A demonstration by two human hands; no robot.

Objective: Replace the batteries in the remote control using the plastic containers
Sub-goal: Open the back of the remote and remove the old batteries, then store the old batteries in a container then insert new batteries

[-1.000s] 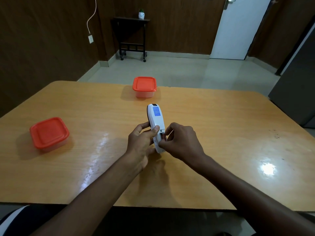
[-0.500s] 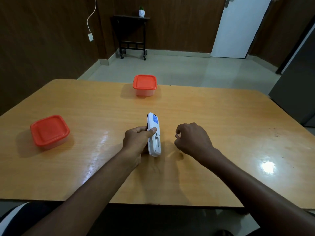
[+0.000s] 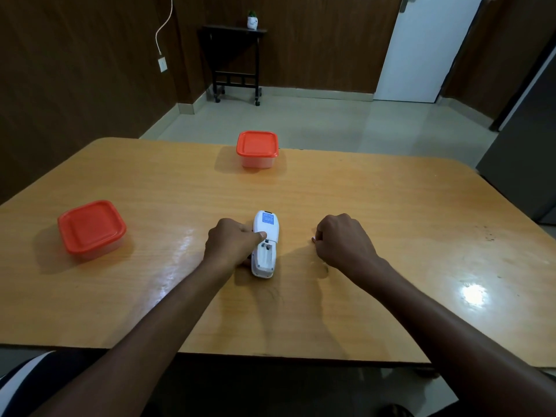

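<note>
Remote control at table centre, back up, battery bay open, pinned by left hand closed round its side for steadiness; right hand curled shut, perhaps on a battery; two lidded containers, near left and far centre.

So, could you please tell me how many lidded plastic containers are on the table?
2. One red-lidded container sits at the table's far edge, straight ahead; the other container sits to the left of the left hand. No others show.
</note>
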